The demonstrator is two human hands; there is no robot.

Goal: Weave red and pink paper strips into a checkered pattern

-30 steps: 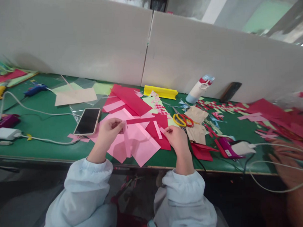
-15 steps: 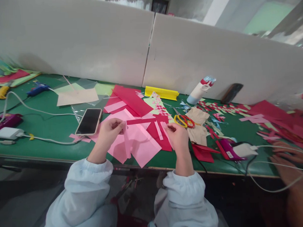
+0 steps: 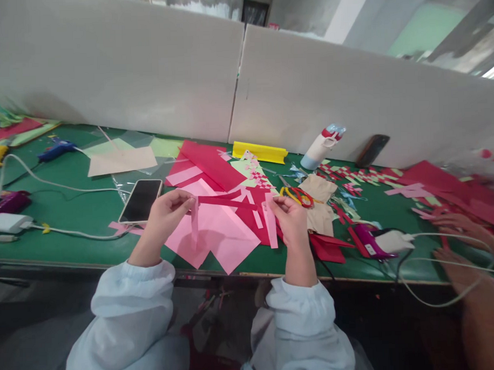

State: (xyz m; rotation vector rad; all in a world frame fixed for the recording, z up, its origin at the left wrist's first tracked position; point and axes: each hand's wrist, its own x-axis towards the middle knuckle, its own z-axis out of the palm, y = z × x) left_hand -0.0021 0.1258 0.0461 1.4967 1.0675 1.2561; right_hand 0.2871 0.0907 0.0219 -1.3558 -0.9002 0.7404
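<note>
My left hand [image 3: 173, 212] pinches the top of a pink paper strip [image 3: 195, 227] that hangs down. Opposite it, my right hand [image 3: 289, 213] is closed on another pink paper strip [image 3: 272, 230], also hanging. Red paper strips [image 3: 227, 201] stretch between the two hands; whether both ends are gripped is hard to make out. Beneath lie pink paper sheets [image 3: 233, 245] reaching to the table's front edge. Red paper [image 3: 209, 167] lies behind them. Scissors with yellow and red handles [image 3: 298, 196] rest beyond my right hand.
A phone [image 3: 141, 202] lies by my left wrist. Behind are a yellow piece [image 3: 260, 152], a bottle [image 3: 322, 147] and a white partition [image 3: 146, 75]. A charger with cables [image 3: 395, 242] sits right, near a co-worker's hands [image 3: 463, 242]. A blue glue gun [image 3: 57, 148] lies left.
My hands have moved slightly apart, the left one leftward. The right-hand pink strip now hangs straighter and more in view. The view has shifted a little.
</note>
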